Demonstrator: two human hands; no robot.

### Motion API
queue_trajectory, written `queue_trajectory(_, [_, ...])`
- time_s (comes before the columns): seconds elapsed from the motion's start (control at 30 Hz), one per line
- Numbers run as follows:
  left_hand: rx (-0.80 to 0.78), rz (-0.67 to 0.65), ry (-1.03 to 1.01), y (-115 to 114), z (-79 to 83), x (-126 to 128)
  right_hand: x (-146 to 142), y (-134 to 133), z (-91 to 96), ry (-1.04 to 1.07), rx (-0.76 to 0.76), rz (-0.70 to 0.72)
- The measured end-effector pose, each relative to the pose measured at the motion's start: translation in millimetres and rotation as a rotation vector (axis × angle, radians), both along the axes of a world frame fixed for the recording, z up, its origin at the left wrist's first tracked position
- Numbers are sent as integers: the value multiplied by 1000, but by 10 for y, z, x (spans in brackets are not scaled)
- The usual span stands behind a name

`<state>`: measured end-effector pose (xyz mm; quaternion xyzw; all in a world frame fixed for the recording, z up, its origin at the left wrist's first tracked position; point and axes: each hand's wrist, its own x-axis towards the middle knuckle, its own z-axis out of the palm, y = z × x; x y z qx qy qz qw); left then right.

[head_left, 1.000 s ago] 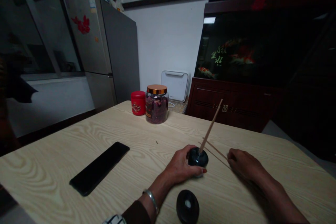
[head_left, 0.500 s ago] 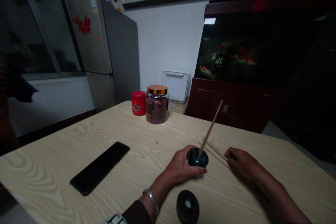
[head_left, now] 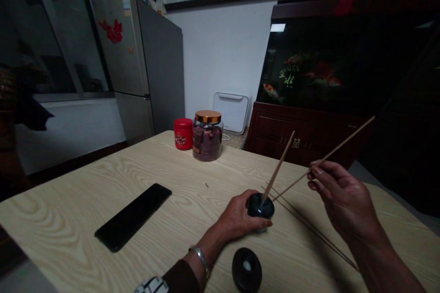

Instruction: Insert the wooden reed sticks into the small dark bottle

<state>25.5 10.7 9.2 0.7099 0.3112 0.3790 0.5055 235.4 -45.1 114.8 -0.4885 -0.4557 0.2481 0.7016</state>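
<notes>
Fingers of my left hand (head_left: 240, 214) wrap round a small dark glass bottle (head_left: 260, 207) standing on the table. A bundle of thin wooden sticks (head_left: 280, 163) rises from the bottle's neck, leaning right. Between thumb and fingers, my right hand (head_left: 343, 192) pinches a single thin wooden stick (head_left: 347, 138). That stick slants down to the left, its lower end close to the bottle's neck; whether it touches the bottle I cannot tell. A few loose sticks (head_left: 318, 232) lie on the table beneath my right hand. Nearer me sits a dark round object (head_left: 246, 269) with a pale spot, perhaps a shine.
On the wood-grain table (head_left: 165, 233) lies a black phone-like slab (head_left: 134, 217) at the left. Toward the back stand a red canister (head_left: 183, 134) and a jar (head_left: 207, 137) with a copper-coloured lid. A tiny stick fragment (head_left: 206, 185) lies mid-table. A fish tank (head_left: 309, 64) is beyond.
My right hand has lifted from the loose sticks on the table and now holds one stick up, its lower end brought near the bottle. My left hand stays on the bottle.
</notes>
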Motion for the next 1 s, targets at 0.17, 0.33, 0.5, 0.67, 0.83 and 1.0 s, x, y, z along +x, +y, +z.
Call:
queue_trajectory(0.17, [27,18,6,4,-20,1,-126,64,-141,-138,26,-27])
queue_trajectory(0.33, [9,14,10,-10,14,-3,-226,86,-189,-246,-53,56])
queue_trajectory(0.5, [26,20,26,-4,14,6,-311,132,-276,-379,-207,231])
queue_trajectory(0.67, [33,18,14,5,-7,11,-285,109,-257,-535,-332,416])
queue_trajectory(0.83, [15,16,23,10,-6,3,135,130,-244,-757,-416,389])
queue_trajectory(1.0, [0,10,17,-1,28,-3,569,214,-582,-1282,-705,54])
